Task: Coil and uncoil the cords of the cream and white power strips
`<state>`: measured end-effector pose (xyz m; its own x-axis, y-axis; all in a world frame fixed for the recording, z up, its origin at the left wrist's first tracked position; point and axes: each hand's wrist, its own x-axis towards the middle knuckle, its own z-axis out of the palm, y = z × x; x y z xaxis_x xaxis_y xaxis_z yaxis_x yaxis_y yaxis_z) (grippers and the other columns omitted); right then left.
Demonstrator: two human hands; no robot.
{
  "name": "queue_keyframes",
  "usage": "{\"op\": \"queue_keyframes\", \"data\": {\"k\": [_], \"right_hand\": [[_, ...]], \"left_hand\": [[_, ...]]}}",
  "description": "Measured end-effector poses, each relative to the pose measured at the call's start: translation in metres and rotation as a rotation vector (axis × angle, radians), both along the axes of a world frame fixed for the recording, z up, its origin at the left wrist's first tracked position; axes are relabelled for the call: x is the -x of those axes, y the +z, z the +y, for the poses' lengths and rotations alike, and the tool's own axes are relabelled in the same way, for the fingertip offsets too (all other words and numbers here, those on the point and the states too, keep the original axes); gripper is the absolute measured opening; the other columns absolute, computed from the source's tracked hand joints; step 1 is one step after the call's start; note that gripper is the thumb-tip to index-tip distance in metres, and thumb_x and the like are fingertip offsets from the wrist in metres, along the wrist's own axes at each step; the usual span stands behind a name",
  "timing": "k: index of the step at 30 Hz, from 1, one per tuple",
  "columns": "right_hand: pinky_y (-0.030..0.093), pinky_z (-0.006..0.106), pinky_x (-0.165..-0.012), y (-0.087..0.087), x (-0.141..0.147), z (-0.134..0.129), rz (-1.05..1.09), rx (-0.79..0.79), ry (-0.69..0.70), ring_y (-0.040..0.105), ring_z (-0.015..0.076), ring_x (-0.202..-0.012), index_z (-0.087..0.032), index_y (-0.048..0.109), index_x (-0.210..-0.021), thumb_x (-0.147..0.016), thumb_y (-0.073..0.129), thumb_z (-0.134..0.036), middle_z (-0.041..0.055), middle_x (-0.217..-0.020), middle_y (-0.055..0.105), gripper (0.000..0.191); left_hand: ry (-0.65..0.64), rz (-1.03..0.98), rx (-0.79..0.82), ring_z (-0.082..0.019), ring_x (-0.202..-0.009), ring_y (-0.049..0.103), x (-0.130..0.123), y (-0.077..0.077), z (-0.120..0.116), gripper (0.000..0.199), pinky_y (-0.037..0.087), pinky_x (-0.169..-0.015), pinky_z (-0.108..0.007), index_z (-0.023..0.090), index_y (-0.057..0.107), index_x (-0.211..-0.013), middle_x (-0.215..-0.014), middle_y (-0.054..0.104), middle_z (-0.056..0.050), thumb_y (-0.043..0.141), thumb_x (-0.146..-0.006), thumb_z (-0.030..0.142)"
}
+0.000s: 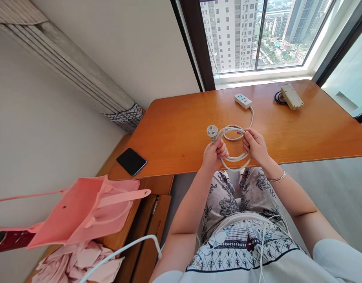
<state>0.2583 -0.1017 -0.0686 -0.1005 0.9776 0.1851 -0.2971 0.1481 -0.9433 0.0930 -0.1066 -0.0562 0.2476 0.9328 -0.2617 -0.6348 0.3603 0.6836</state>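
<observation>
Over the front edge of the table, a white power cord (pixel 235 158) hangs in several loops between my two hands. My left hand (pixel 216 154) is closed around the loops on the left side, right below the plug (pixel 212 131), whose face points up. On the opposite side, my right hand (pixel 254 144) pinches the coil between thumb and fingers. From the coil the cord runs back across the tabletop to a white power strip (pixel 243 101), which lies near the window side.
The wooden table (pixel 181 122) also bears a black phone (pixel 131 161) at its left corner and a beige box (pixel 291 96) with a black cable at the back right. A pink bag (pixel 81 208) and crumpled pink cloth (pixel 77 261) are at the lower left.
</observation>
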Motion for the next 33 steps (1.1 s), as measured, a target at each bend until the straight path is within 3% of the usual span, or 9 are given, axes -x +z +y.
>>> {"op": "queue_keyframes", "data": {"k": [6,11,14,17,20,23,26,29,33], "right_hand": [[0.043,0.026,-0.052,0.004,-0.01,0.012,-0.14,-0.021,0.057,0.049,0.0093,-0.051,-0.021,0.065,-0.099,-0.085,0.073,-0.058,-0.0042,-0.071,0.057,0.041],[0.053,0.032,-0.078,0.003,-0.006,0.017,-0.486,-0.346,-0.098,0.061,0.0156,-0.079,-0.025,0.063,-0.137,-0.099,0.06,-0.043,0.0047,-0.101,0.067,0.042],[0.054,0.036,-0.093,-0.004,-0.005,0.017,-0.687,-0.55,-0.166,0.064,0.0202,-0.097,-0.022,0.064,-0.139,-0.105,0.048,-0.039,0.0099,-0.105,0.068,0.041],[0.055,0.034,-0.09,-0.009,-0.011,0.018,-0.842,-0.633,-0.172,0.068,0.0208,-0.099,-0.022,0.066,-0.136,-0.109,0.038,-0.039,0.0116,-0.108,0.07,0.043],[0.056,0.034,-0.088,-0.006,-0.021,0.022,-0.942,-0.687,-0.081,0.07,0.0217,-0.098,-0.022,0.07,-0.128,-0.109,0.038,-0.042,0.0118,-0.106,0.074,0.043],[0.056,0.035,-0.091,0.002,-0.028,0.027,-0.929,-0.663,0.041,0.071,0.0219,-0.098,-0.019,0.073,-0.124,-0.108,0.041,-0.043,0.0119,-0.106,0.075,0.043],[0.055,0.036,-0.094,0.0,-0.031,0.028,-0.816,-0.565,0.059,0.07,0.0212,-0.101,-0.02,0.068,-0.136,-0.107,0.044,-0.046,0.0113,-0.113,0.074,0.046],[0.055,0.038,-0.095,-0.017,-0.032,0.022,-0.652,-0.454,-0.108,0.066,0.0215,-0.108,-0.023,0.063,-0.142,-0.104,0.046,-0.054,0.0119,-0.126,0.068,0.051],[0.055,0.038,-0.094,-0.046,-0.03,0.01,-0.483,-0.203,-0.413,0.062,0.0213,-0.105,-0.021,0.065,-0.129,-0.096,0.054,-0.063,0.0131,-0.126,0.062,0.054]], "left_hand": [[-0.127,-0.045,0.049,-0.005,-0.038,0.011,0.006,0.002,0.002,0.051,0.02,-0.039,-0.018,0.02,0.03,-0.059,-0.048,0.016,0.01,0.046,-0.104,0.038],[-0.143,-0.027,0.05,-0.005,-0.037,0.011,0.002,0.002,0.001,0.052,0.021,-0.04,-0.017,0.02,0.03,-0.059,-0.047,0.016,0.01,0.047,-0.104,0.041],[-0.144,0.003,0.061,-0.005,-0.038,0.012,0.003,0.003,0.002,0.053,0.022,-0.04,-0.016,0.02,0.03,-0.059,-0.048,0.016,0.01,0.051,-0.102,0.043],[-0.146,0.032,0.089,-0.004,-0.038,0.011,0.007,0.002,0.003,0.053,0.021,-0.039,-0.016,0.02,0.031,-0.059,-0.049,0.015,0.011,0.053,-0.102,0.042],[-0.122,0.033,0.112,-0.004,-0.037,0.01,0.007,0.0,0.002,0.054,0.019,-0.038,-0.016,0.02,0.029,-0.059,-0.049,0.013,0.011,0.053,-0.102,0.041],[-0.107,0.023,0.128,-0.005,-0.037,0.009,0.003,-0.001,0.001,0.054,0.019,-0.038,-0.016,0.02,0.028,-0.058,-0.048,0.012,0.011,0.048,-0.104,0.04],[-0.088,0.004,0.116,-0.005,-0.037,0.008,0.002,0.002,0.0,0.054,0.018,-0.038,-0.017,0.02,0.028,-0.058,-0.047,0.012,0.01,0.041,-0.107,0.039],[-0.02,-0.055,0.064,-0.005,-0.038,0.008,0.007,0.008,0.0,0.055,0.018,-0.039,-0.017,0.02,0.027,-0.059,-0.049,0.011,0.01,0.042,-0.107,0.043],[0.116,-0.123,-0.01,-0.006,-0.039,0.007,0.013,0.017,-0.002,0.056,0.02,-0.04,-0.017,0.02,0.024,-0.06,-0.05,0.009,0.01,0.04,-0.107,0.047]]}}
